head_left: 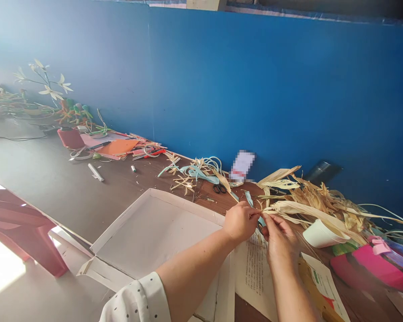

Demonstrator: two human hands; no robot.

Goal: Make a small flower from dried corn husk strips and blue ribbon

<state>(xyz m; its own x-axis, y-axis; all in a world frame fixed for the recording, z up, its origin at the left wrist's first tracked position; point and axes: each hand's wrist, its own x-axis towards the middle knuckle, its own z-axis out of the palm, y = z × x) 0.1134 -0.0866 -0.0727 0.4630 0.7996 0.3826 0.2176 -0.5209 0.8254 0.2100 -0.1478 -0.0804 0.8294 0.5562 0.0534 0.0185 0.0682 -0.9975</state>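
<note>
My left hand (241, 222) is closed in a pinch, its fingertips meeting those of my right hand (281, 237). Between them is a thin pale strip of corn husk (262, 211), mostly hidden by the fingers. My right hand is also closed on it, with thumb and forefinger together. Just behind the hands lies a light blue strip (249, 198). A small dark loop (260, 227) shows below the fingertips, partly covered, and I cannot tell what it belongs to. To the right spreads a heap of dry corn husks (317, 197).
A white box lid (147, 228) lies left of my hands, a printed sheet (253, 268) beneath them. Black-handled scissors (219, 188) rest behind. A pale cup (322, 235) and pink bag (372, 264) stand right. Red thread (70, 137) sits far left; a blue partition (272, 89) bounds the table.
</note>
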